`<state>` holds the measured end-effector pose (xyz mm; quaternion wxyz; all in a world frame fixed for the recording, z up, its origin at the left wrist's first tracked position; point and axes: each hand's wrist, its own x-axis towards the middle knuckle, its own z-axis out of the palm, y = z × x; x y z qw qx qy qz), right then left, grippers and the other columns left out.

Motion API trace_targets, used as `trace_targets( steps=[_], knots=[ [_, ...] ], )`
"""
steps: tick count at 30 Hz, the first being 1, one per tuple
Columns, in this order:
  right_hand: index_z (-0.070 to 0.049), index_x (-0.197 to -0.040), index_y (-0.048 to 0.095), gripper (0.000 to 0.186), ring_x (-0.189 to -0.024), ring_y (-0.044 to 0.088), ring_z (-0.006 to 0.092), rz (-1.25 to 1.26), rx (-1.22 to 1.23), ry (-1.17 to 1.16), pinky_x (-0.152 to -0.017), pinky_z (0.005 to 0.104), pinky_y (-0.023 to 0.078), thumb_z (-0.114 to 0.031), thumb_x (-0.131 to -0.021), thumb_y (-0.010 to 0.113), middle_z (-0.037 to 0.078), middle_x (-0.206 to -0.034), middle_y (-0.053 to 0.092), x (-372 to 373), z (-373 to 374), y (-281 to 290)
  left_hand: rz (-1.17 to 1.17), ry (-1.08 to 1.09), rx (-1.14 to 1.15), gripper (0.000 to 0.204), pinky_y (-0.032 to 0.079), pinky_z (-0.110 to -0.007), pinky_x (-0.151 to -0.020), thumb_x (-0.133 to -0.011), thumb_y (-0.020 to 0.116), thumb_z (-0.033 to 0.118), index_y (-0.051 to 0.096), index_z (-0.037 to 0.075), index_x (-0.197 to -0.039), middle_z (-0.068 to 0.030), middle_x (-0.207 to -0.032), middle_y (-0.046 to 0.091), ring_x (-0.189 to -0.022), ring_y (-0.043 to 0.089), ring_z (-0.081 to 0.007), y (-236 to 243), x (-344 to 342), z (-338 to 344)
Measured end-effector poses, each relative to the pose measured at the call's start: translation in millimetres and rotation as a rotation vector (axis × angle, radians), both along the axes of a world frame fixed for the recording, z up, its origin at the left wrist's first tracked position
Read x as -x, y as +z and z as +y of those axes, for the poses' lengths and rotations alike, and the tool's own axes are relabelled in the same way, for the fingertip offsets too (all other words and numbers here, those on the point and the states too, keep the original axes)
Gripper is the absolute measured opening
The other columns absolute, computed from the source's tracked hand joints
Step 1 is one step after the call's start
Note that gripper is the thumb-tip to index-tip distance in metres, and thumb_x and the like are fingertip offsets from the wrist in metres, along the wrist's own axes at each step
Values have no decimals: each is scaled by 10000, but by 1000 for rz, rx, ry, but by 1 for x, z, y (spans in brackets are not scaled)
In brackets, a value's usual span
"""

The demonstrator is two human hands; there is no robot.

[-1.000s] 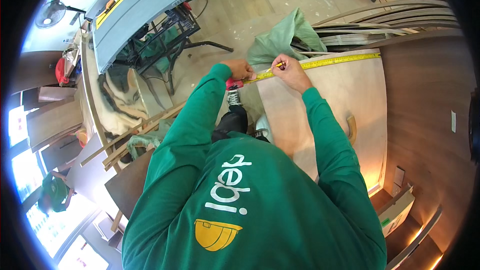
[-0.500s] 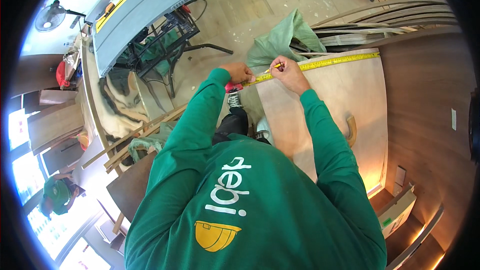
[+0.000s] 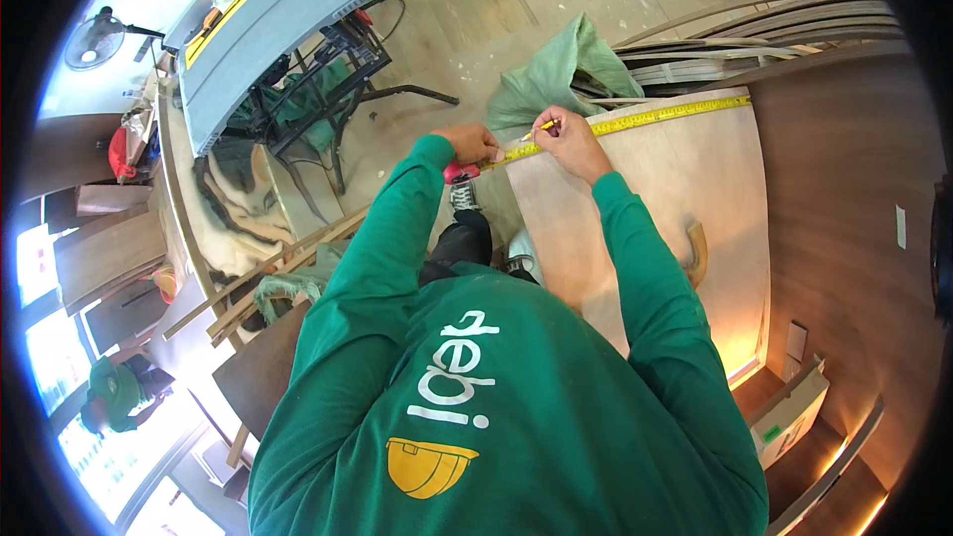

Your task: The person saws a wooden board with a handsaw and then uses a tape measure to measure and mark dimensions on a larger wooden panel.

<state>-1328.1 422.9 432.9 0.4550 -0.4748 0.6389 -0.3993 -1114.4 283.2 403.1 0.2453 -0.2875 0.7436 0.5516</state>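
Observation:
A yellow tape measure blade (image 3: 665, 117) lies stretched along the far edge of a pale plywood sheet (image 3: 645, 199), reaching its right corner. My left hand (image 3: 474, 144) is closed on the tape near the sheet's left edge, with the red tape case (image 3: 461, 173) just below the fingers. Close by on the right, my right hand (image 3: 573, 144) pinches a yellow pencil (image 3: 543, 128) over the blade. The pencil's tip points left toward my left hand; whether it touches the wood I cannot tell.
A curved wooden piece (image 3: 697, 256) rests on the sheet. Beyond are a green sack (image 3: 546, 79) and stacked curved strips (image 3: 764, 40). A grey table saw (image 3: 268, 30) stands at far left, wood strips (image 3: 268, 283) nearer. Another person (image 3: 117, 392) is at lower left.
My hands keep nearly the same places, the pencil still in the right one and the tape in the left. The whole view has shifted slightly.

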Motion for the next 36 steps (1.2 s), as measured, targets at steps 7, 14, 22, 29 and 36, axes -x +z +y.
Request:
trace_targets(
  steps=[7, 14, 22, 29, 36],
  knots=[
    [-19, -922, 663, 122, -705, 586, 83, -8, 29, -8, -647, 268, 490, -118, -891, 726, 20, -769, 656, 0, 0, -4, 5, -16, 44, 391, 513, -338, -696, -1005, 654, 411, 749, 54, -1131, -3, -844, 708, -725, 586, -114, 1, 0, 0],
    [-19, -922, 660, 126, -704, 590, 84, -6, 16, -16, -645, 269, 492, -120, -890, 727, 24, -772, 661, 0, 0, -5, -16, 29, -20, 396, 519, -326, -704, -1003, 660, 404, 752, 46, -1144, -4, -846, 719, -728, 598, -110, 1, 1, 0],
    [-19, -916, 661, 130, -710, 597, 87, -9, 28, -30, -654, 269, 497, -123, -887, 734, 28, -779, 670, -1, -1, -6, 35, -12, 39, 389, 511, -327, -693, -1007, 655, 404, 747, 43, -1117, 11, -832, 706, -718, 585, -104, 1, 0, -1],
    [-35, -915, 648, 80, -715, 532, 30, -29, -13, -13, -645, 224, 450, -84, -910, 711, -36, -788, 603, -3, 0, -2, 0, -8, 19, 380, 525, -342, -743, -976, 680, 433, 769, 108, -1151, -17, -889, 746, -772, 633, -138, -2, 0, -3],
    [-20, -909, 653, 112, -694, 564, 67, -17, 8, -26, -636, 257, 477, -98, -879, 728, 2, -762, 631, 1, -1, -8, 2, -49, 30, 384, 533, -350, -763, -957, 697, 442, 781, 135, -1171, -39, -917, 767, -801, 656, -151, -5, 4, -6]
  ],
)
